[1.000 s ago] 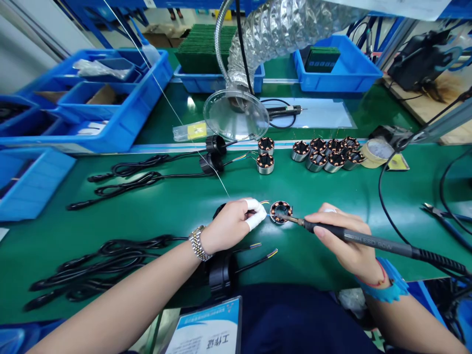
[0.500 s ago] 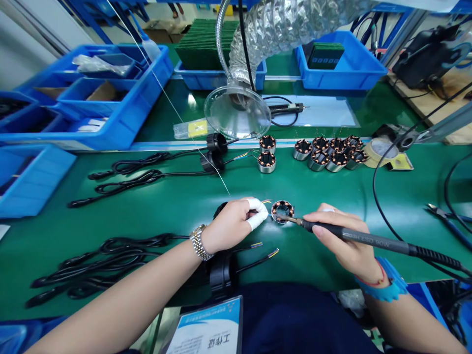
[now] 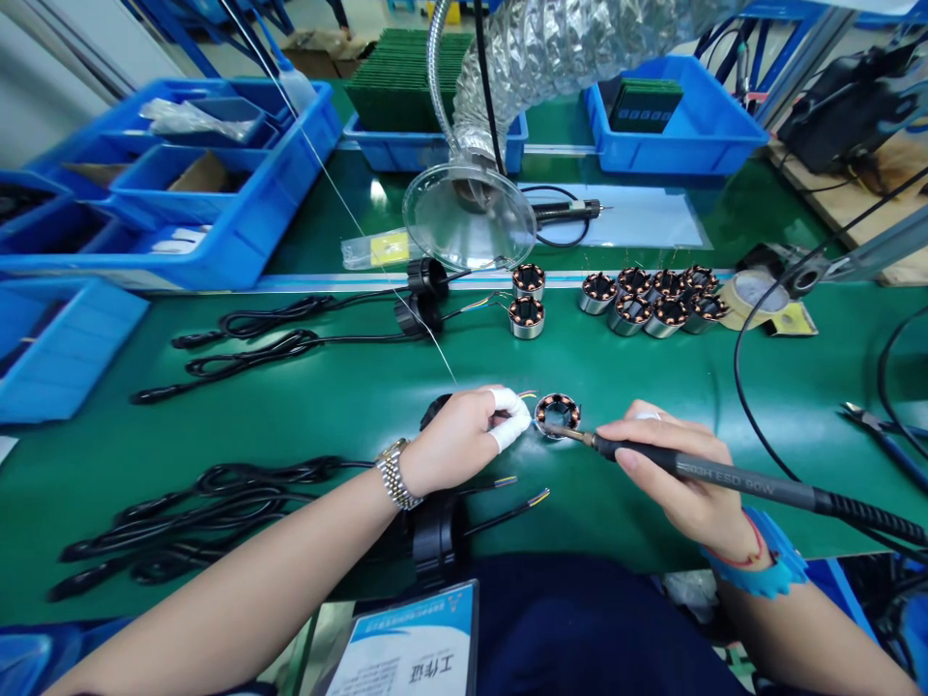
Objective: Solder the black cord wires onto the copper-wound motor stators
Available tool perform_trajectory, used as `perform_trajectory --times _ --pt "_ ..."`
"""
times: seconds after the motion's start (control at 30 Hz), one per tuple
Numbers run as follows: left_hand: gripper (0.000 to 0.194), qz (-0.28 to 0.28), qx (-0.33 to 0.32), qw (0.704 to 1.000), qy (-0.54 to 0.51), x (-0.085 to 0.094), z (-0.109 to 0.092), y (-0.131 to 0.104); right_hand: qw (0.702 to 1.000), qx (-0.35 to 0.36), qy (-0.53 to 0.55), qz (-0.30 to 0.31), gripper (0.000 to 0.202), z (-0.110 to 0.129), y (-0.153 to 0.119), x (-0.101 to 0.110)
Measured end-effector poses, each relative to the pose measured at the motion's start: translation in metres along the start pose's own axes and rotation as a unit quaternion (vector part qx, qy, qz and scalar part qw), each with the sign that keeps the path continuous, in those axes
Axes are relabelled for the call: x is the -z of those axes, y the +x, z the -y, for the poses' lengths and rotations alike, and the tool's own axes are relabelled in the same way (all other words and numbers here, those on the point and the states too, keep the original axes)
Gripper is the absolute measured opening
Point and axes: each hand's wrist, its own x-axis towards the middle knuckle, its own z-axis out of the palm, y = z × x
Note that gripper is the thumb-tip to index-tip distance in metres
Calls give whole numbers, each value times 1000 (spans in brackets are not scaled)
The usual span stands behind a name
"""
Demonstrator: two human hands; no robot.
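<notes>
Right hand (image 3: pixel 674 469), grip closed round a soldering iron (image 3: pixel 746 480), has shifted the tip (image 3: pixel 548 427) slightly toward nine o'clock on the coil ring (image 3: pixel 558 399), lying on the desk (image 3: pixel 638 377) at the left hand's (image 3: pixel 471 423) three o'clock, apparently nearer the wire (image 3: pixel 533 421) that hand pinches.

The one camera, worn on the head, looked forward and down from above the dark blue clothing (image 3: pixel 601 628) at the near edge, close over the left hand (image 3: pixel 460 430) in white finger covers and the bare right hand (image 3: pixel 685 503); its wide view reached across the glossy green tabletop (image 3: pixel 326 416) past the rectangular blue plastic bin (image 3: pixel 674 155) at far right.
</notes>
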Motion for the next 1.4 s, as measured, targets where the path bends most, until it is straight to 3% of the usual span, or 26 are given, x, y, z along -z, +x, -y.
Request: perform_trajectory --times 0.83,1.4 --pt "18 3 7 1000 -16 -1 -2 2 996 52 -75 2 22 4 -3 -1" --pt "18 10 5 1000 -2 0 -1 2 997 56 -55 -15 24 6 -1 -2"
